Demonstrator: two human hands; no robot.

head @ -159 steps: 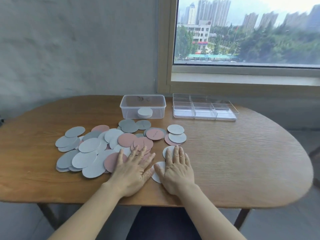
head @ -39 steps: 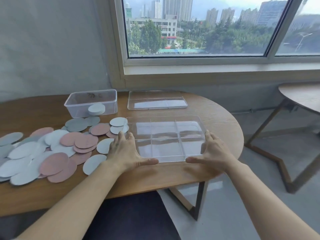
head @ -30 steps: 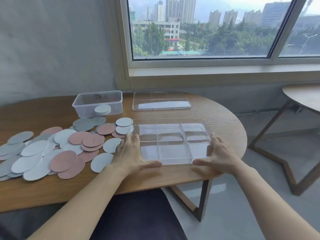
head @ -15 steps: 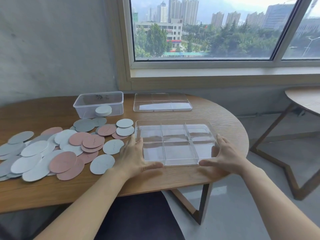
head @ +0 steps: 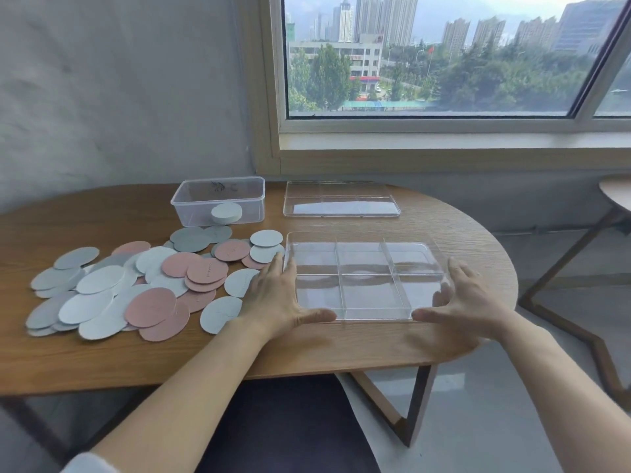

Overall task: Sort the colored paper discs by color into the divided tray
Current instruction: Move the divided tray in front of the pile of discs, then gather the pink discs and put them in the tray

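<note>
**Paper discs (head: 150, 307) lie left of the divided tray (head: 367, 254), nearest your left hand (head: 276, 295)**

The pink, grey and pale heap covers the table's (head: 170, 356) left half, and its right fringe is just beside your left hand. That hand lies flat, fingers straight along the tray's left wall and thumb across the near edge, clasping nothing. The empty tray's long axis runs left to right. Your right hand (head: 467, 302) mirrors this on the right wall, well apart from the discs.
</note>
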